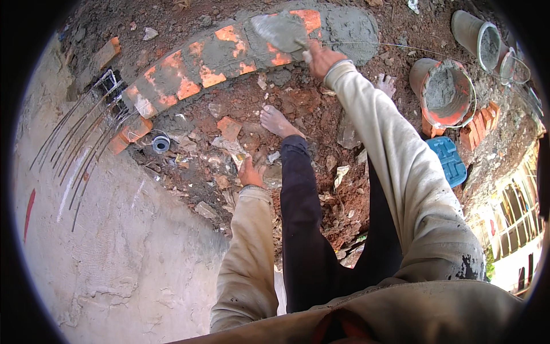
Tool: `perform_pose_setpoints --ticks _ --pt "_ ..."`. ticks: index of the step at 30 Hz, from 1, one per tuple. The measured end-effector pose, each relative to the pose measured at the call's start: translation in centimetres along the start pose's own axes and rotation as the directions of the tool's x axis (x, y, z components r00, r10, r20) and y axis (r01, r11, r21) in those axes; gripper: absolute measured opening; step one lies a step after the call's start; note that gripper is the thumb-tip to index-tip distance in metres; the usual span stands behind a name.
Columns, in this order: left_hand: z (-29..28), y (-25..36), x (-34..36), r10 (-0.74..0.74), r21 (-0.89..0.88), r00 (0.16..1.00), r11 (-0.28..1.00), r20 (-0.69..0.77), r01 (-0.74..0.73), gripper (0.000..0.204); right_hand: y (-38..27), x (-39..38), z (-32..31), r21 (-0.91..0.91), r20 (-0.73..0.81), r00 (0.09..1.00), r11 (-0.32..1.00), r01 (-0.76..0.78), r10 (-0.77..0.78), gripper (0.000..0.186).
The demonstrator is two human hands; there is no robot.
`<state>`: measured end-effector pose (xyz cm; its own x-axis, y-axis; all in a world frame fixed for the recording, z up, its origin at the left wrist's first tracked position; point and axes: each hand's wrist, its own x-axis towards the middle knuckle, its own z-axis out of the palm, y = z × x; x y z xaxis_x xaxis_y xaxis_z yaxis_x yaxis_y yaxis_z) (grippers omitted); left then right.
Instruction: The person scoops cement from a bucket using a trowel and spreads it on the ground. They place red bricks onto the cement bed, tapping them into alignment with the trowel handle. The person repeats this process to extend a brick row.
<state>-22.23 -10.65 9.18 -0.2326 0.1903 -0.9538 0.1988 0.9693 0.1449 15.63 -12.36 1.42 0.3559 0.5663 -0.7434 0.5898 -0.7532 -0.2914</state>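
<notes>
My right hand (322,59) is closed round the handle of a trowel (281,31), whose mortar-smeared blade lies over the top of a low brick wall (215,54). Orange brick faces show through patches of grey mortar along that wall. At its right end the wet mortar (350,34) lies thick. A string (366,43) runs from near my right hand toward the right. My left hand (251,174) hangs lower, over the rubble near my left foot, with its fingers apart and nothing visible in them.
At right stand a bucket of mortar (417,86) and a second bucket (465,34) tipped over. Stacked bricks (480,126) and a blue plastic container (446,160) lie nearby. Bent steel bars (86,146) stick out at left beside a plastered surface (137,246). A small grey spool (161,144) rests by them.
</notes>
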Motion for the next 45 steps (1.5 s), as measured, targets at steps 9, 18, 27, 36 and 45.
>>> perform_pose_setpoints --ticks 9,18,27,36,45 --pt "-1.0 1.0 0.5 0.023 0.044 0.998 0.999 -0.05 -0.021 0.036 0.8 -1.7 -2.2 -0.177 0.293 0.931 0.944 0.278 -0.219 0.034" --pt "4.0 -2.4 -3.8 0.061 -0.015 0.987 0.998 -0.149 -0.064 0.039 2.7 1.9 -5.4 -0.056 0.047 0.969 0.968 0.244 -0.241 0.036" --pt "16.6 -3.7 -10.7 0.483 0.214 0.876 0.856 -0.009 -0.47 0.03 15.5 -9.7 -12.9 -0.041 0.102 0.962 0.965 0.258 -0.253 0.04" --pt "30.0 -0.4 -11.2 0.75 0.605 0.617 0.382 0.239 -0.699 0.057 19.8 -12.2 -10.2 0.033 -0.014 0.979 0.978 0.205 -0.205 0.046" --pt "31.2 -5.9 -15.7 0.511 0.392 0.809 0.707 0.291 -0.588 0.052 13.0 -5.1 -12.7 0.014 0.051 0.971 0.973 0.231 -0.232 0.044"
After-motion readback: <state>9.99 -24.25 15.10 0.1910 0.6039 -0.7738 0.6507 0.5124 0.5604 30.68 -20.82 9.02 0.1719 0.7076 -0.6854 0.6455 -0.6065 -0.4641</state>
